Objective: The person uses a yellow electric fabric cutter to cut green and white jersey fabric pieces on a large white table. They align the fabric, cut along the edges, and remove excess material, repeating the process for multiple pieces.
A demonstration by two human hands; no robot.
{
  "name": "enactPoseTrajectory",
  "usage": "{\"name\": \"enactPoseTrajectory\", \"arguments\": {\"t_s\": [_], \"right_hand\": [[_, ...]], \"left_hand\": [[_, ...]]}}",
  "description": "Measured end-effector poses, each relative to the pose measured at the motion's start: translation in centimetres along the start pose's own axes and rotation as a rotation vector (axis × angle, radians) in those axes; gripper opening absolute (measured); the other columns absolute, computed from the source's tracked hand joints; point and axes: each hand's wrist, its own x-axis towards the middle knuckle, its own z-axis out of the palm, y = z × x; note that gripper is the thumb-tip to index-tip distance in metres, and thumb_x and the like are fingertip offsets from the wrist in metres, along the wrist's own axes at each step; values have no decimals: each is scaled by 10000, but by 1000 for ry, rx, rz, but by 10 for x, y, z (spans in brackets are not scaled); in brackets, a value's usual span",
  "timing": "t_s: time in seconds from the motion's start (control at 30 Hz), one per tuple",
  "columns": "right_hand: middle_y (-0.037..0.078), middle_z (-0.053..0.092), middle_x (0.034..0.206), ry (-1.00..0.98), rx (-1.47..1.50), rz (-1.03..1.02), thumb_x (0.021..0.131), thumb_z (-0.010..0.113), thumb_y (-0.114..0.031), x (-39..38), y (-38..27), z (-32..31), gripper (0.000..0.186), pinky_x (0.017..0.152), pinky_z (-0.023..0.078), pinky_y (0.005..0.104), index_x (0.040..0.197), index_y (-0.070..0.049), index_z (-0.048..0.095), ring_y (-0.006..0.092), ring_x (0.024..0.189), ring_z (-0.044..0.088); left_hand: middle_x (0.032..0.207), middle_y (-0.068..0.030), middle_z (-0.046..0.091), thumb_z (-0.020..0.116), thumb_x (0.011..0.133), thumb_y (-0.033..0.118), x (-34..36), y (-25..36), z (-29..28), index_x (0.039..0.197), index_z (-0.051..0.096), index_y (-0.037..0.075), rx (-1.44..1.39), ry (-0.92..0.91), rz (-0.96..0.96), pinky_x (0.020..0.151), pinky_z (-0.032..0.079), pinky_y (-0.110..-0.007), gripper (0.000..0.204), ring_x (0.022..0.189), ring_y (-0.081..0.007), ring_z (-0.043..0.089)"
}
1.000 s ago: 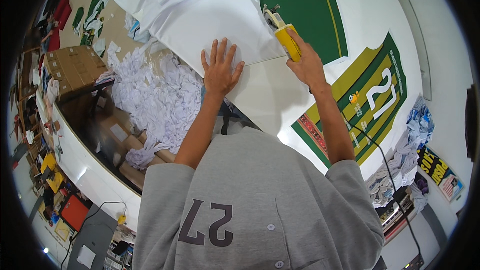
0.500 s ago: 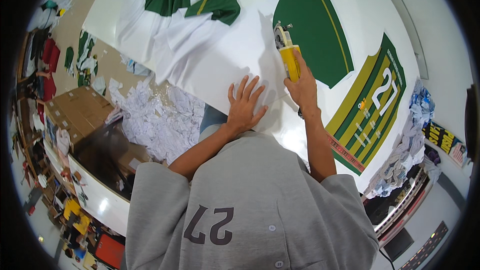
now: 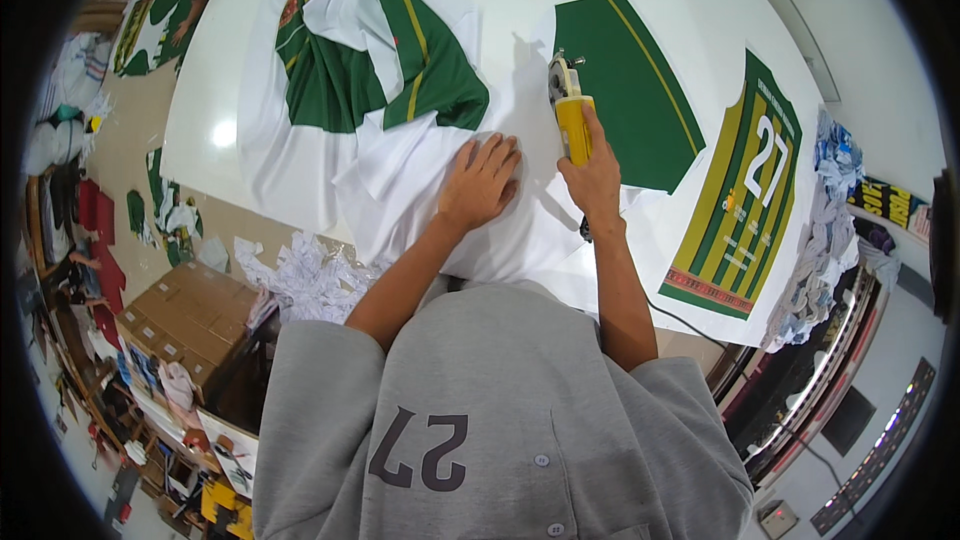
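Observation:
My right hand [image 3: 592, 180] is wrapped round the yellow handle of a handheld electric rotary cutter [image 3: 573, 125]. The cutter's metal head lies at the left edge of a green fabric panel [image 3: 625, 90] with a thin yellow stripe. Palm down on white fabric [image 3: 400, 155], my left hand [image 3: 478, 182] has its fingers stretched out close together, the tips a little bent. Just beyond it is a bunched heap of green and white printed cloth [image 3: 335, 90]. A green and gold striped jersey panel [image 3: 735, 190] is spread flat right of the cutter.
From my right wrist a dark cord [image 3: 690, 325] runs off the table's near edge. White scraps [image 3: 310, 275] and a cardboard box [image 3: 185, 315] are at the lower left. Crumpled offcuts [image 3: 815, 240] line the right edge. Another person's arm [image 3: 195, 0] shows at the far left.
The bunched cloth now lies closer to my left hand, whose spread fingers have drawn together. The view has shifted, and another green piece shows at the far edge. My right hand still holds the cutter.

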Motion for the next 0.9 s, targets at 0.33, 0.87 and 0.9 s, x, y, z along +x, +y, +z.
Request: {"name": "enactPoseTrajectory", "arguments": {"t_s": [0.33,0.87,0.9], "right_hand": [[276,663,1398,148,54,95,853,703,-81,48,-36,32,957,1088,536,537,1727,-237,348,487,1251,662],[213,669,1504,160,57,58,777,830,-100,152,-50,12,1070,1090,575,466,1722,-320,380,425,1267,711],[196,656,1528,168,108,62,783,828,-95,148,-50,11,1059,1104,562,456,1723,-296,384,409,1307,689]], "left_hand": [[1679,-112,514,659,1055,351,3,-2,-1,1534,595,70,-60,-62,-19,1284,331,-560,558,1592,-300,425],[1774,-94,402,688,1023,521,6,5,-21,1584,569,102,-163,-120,-47,1331,257,-602,710,1666,-310,313],[1772,-98,402,709,1013,486,5,4,-19,1574,572,96,-179,-131,-30,1328,262,-614,697,1664,-319,314]]}}
